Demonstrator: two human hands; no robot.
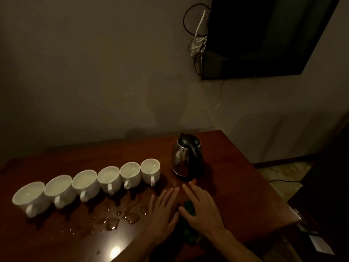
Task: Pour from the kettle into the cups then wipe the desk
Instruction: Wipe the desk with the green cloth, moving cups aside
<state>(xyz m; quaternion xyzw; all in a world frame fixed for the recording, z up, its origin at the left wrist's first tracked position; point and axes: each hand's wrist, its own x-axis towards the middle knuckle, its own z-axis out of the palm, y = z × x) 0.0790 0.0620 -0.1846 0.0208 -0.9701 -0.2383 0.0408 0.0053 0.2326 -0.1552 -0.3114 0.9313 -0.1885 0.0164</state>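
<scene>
**Wiping about to start**

Both hands lie flat and open: right hand (203, 207) pressing the green cloth (189, 206), left hand (163, 208) empty beside it. Spilled water (120, 217) lies leftward, before six filled cups (86, 183); the kettle (187, 156) stands on the desk (236, 176). Next, likely sweep the cloth left.

We see six cups (90, 183) in a row, the kettle (187, 156) upright, spilled water (120, 218), and both hands (163, 210) flat beside a green cloth (189, 207).

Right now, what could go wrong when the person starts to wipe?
1. The spill lies just in front of the full cups; a wide stroke could knock one over.
2. The cloth under the right hand looks small; it may only smear the water towards the desk edge.
</scene>
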